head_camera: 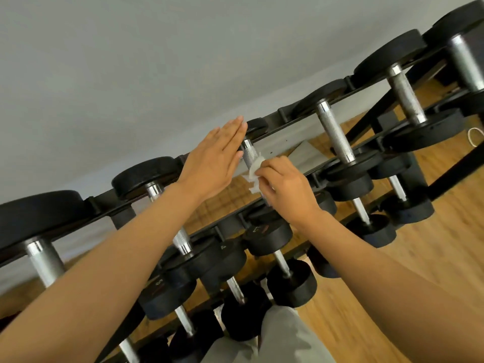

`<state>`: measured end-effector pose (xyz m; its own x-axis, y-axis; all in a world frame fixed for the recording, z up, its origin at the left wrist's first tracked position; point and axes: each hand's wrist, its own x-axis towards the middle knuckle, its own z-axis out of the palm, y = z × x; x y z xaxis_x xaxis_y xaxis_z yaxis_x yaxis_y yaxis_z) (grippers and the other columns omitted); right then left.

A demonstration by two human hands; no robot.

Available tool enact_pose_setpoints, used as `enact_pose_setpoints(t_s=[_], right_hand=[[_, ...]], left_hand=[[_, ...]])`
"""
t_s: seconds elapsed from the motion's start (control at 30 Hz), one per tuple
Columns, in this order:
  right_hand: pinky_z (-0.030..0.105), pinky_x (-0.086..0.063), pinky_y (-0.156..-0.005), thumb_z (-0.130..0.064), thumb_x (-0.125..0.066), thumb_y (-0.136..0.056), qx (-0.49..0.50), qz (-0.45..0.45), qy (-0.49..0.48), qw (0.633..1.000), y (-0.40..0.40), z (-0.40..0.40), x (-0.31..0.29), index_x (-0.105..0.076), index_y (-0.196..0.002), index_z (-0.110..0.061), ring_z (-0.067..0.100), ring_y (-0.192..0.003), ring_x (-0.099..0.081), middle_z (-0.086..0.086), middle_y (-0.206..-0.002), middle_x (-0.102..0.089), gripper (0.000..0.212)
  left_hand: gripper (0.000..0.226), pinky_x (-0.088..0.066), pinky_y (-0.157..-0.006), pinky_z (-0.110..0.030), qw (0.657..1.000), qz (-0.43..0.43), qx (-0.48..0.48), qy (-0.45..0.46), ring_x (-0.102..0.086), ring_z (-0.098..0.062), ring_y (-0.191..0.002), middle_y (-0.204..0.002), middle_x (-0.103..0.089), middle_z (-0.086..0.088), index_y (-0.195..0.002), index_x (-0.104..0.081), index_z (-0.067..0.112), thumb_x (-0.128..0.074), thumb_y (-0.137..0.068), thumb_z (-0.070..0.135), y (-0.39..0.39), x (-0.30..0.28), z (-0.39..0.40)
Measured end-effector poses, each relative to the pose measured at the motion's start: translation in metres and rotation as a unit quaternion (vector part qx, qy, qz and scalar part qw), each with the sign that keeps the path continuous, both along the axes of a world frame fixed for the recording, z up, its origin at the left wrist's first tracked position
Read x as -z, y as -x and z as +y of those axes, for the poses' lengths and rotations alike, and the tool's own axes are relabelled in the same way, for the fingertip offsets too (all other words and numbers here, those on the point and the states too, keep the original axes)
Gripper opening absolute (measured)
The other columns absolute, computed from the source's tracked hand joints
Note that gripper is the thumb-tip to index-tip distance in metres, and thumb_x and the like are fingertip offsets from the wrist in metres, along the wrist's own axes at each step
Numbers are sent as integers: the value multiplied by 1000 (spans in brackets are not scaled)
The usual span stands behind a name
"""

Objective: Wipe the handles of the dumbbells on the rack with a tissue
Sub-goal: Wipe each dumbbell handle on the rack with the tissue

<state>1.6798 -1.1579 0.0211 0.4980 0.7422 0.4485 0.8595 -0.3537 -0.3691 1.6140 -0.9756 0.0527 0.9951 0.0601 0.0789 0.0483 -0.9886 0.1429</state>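
Filling most of the view, a pale grey wall (131,61) stands behind a black dumbbell rack (296,112) that runs on a slant from lower left to upper right, with wooden floor (392,297) beneath and to the right of it. Black round-headed dumbbells lie across the rack's rails on several tiers, their metal handles pointing toward the camera; the heaviest sit at the far left (39,255) and far right (463,64) of the top tier. A grey trouser leg (282,336) shows at the bottom edge.

2 bare forearms reach up from the lower corners. The left hand (217,161) is held flat, its fingers (233,132) straight and together, hovering over the far end of the small top-tier dumbbell, with the fingertips at its rear head (258,125); whether it touches is unclear. The right hand (285,184) has its fingers curled, pinching a crumpled white tissue (252,176) against that dumbbell's knurled handle (248,153), wrapped about its middle part. A small loop of pale cord (475,137) lies on the floor at the right edge.
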Motion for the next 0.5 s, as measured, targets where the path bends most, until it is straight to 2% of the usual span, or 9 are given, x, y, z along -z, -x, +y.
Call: enact_pose_setpoints(t_s=[0.1, 0.23, 0.3, 0.37, 0.43, 0.5], right_hand=[[30, -40, -73, -10, -63, -87, -11, -56, -24, 998, 14, -26, -5, -70, -91, -4, 22, -84, -51, 10, -91, -64, 10], [31, -44, -77, -8, -61, -90, -26, -60, -25, 998, 40, -63, 17, -69, -94, -3, 25, -87, -52, 8, -97, -54, 10], [31, -47, -83, -9, -60, -91, -26, -39, -21, 999, 48, -71, 29, -63, -101, -6, 26, -98, -53, 8, -110, -50, 11], [32, -46, -96, -9, -59, -92, -18, -24, -28, 999, 54, -71, 36, -58, -102, -9, 28, -114, -53, 11, -125, -48, 11], [42, -42, -109, -7, -60, -92, -19, 5, -39, 999, 58, -71, 40, -60, -103, -6, 29, -127, -50, 13, -135, -51, 11], [48, -40, -110, -3, -62, -92, -12, 42, -41, 998, 61, -72, 45, -63, -111, -2, 27, -134, -46, 15, -138, -54, 19]], left_hand=[[59, 9, -121, -24, 999, 19, -27, -4, 4, -14, -153, -167, 7, -4, -156, 5, 13, -21, -108, 36, 3, 1, -9], [62, 8, -120, -24, 998, 26, -52, 16, 8, -14, -153, -167, 9, -4, -157, 5, 11, -24, -109, 35, 5, 2, -17], [62, 5, -121, -25, 998, 26, -57, 23, 6, -15, -154, -167, 8, -5, -158, 3, 10, -25, -109, 35, 5, 2, -19], [62, 0, -124, -28, 998, 28, -56, 29, 5, -15, -154, -167, 7, -5, -158, 1, 9, -26, -108, 34, 6, 2, -20], [62, -1, -124, -28, 998, 32, -53, 34, 6, -14, -154, -167, 7, -4, -158, 2, 9, -27, -108, 34, 6, 1, -20], [62, 0, -122, -26, 997, 34, -52, 37, 7, -14, -153, -167, 7, -4, -158, 2, 10, -27, -108, 34, 6, 1, -19]])
